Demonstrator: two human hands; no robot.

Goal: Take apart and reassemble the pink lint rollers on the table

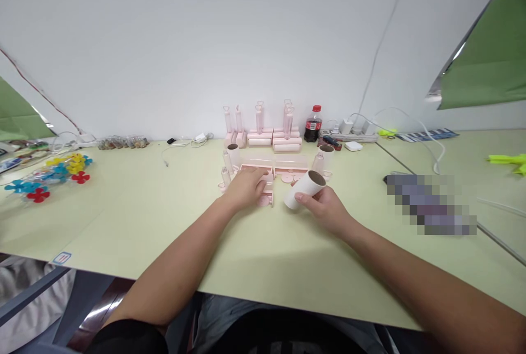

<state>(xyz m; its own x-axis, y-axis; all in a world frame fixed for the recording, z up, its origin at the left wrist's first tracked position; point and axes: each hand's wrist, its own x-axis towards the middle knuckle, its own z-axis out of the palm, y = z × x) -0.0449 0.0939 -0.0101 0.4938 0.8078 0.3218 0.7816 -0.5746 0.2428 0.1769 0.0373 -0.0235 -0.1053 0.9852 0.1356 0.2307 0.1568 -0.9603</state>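
My right hand (329, 209) is wrapped around a white lint roller refill (303, 192), its brown cardboard core tilted up towards the right. My left hand (245, 187) lies over a pink lint roller case (268, 199) with a clear cover; its thumb and forefinger are apart and the other fingers are partly hidden. Beside it on the right sits another pink case (291, 172) with its clear lid raised. White refills stand upright behind each hand, one at the left (233, 155) and one at the right (326, 152). Clear-and-pink handles (227, 175) stand left of my left hand.
Along the wall are several assembled pink lint rollers (286, 143), a cola bottle (312, 125) and a power strip (357, 137) with cables. Colourful pinwheels (57, 173) lie at the far left. A blurred-out object (429, 205) lies at the right.
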